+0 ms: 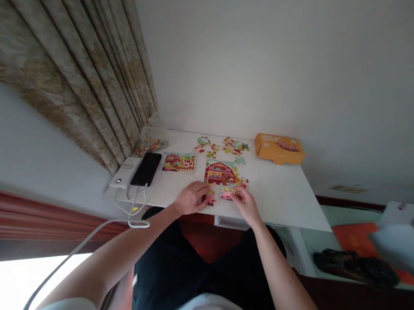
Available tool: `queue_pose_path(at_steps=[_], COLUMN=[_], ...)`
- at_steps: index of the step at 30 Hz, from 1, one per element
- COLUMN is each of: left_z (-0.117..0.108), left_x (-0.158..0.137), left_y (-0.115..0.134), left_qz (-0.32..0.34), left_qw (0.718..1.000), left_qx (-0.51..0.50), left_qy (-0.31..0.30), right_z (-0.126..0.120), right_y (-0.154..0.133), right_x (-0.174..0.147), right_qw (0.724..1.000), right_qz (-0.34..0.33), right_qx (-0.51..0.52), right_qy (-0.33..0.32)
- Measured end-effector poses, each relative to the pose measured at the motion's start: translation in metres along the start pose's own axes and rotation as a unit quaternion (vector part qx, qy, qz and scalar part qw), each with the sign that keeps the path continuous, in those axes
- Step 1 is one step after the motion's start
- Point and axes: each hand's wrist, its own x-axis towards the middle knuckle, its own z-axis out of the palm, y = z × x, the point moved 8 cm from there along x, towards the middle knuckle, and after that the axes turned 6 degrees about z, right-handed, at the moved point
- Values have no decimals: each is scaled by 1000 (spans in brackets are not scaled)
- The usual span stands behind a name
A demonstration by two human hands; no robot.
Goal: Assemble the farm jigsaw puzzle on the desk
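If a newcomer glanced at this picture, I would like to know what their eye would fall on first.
Probably the orange box, bright at the far right of the white table. Next, the partly assembled red barn puzzle near the middle, with the left hand and right hand at its near side. The black phone also stands out at the table's left.

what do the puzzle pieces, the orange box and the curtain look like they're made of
Puzzle pieces: probably printed cardboard, suggested by flat, interlocking shapes with printed artwork; gloss is hard to judge.
Orange box: likely thin card with a smooth printed finish, going by its crisp folded edges and flap.
Curtain: woven fabric, it seems, matte and patterned, hanging in soft folds.
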Motion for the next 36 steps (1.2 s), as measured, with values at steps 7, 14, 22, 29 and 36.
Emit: queue_pose_path(at_steps=[7, 14, 22, 29, 36], left_z=[6, 13, 12, 13, 19], left_x=[-1, -1, -1, 2, 0], left_y=[-2, -4, -1, 14, 20], left_qz=[-2, 12, 19, 82, 130], left_qw=[1000, 999, 998, 992, 985], left_qx=[2, 27, 32, 27, 2], left_qy=[-25, -43, -42, -92, -115], right_z=[16, 20, 24, 28, 28], right_y=[-2, -18, -28, -26, -32], right_x=[-6, -10, -20, -21, -22], right_qw=[992, 961, 937, 924, 929], right_qz=[-31, -127, -174, -176, -180], right_qx=[-112, -247, -302, -340, -323], right_qy=[-50, -5, -3, -1, 1])
